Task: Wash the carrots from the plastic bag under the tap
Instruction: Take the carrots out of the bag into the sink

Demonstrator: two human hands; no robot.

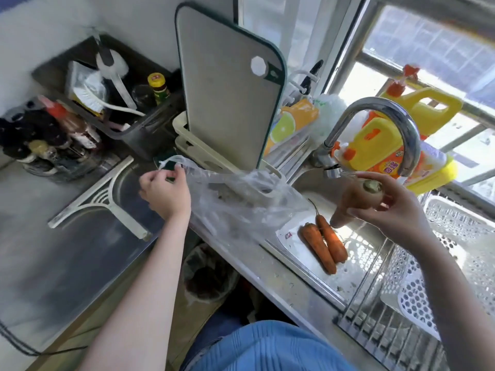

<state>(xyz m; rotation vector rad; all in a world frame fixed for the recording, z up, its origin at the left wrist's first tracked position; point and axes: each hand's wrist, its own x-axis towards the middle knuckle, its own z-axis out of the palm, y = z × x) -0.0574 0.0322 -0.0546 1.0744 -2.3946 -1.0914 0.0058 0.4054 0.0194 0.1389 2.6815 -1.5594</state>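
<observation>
The job looked to be in its early part — the carrots were coming out of the bag, and no washing had begun as far as could be seen, since no water showed at the tap (pixel 375 135). The left hand (pixel 164 191) pinched a handle of the thin clear plastic bag (pixel 235 202) between curled fingers, holding it up over the left edge of the sink (pixel 302 266); the bag sagged limp, and whether anything remained inside could not be told through the creased film. The right hand (pixel 393 204) gripped one carrot (pixel 348 202) with thumb and fingers curled round its thick end, the tip pointing down, just below and near the spout. Two more carrots (pixel 324 245) lay side by side, touching, on the sink floor beneath it. So three carrots were counted in all: one held, two lying, all dull and seemingly unrinsed. What was left, by my reckoning, was to put the bag aside, turn on the water and rinse each carrot in turn. Round about stood one grey cutting board (pixel 227 87) upright on the far side, two yellow detergent jugs (pixel 388 148) by the window on the right, and one white perforated basket (pixel 455 236) at the right of the sink — none of them in use.
</observation>
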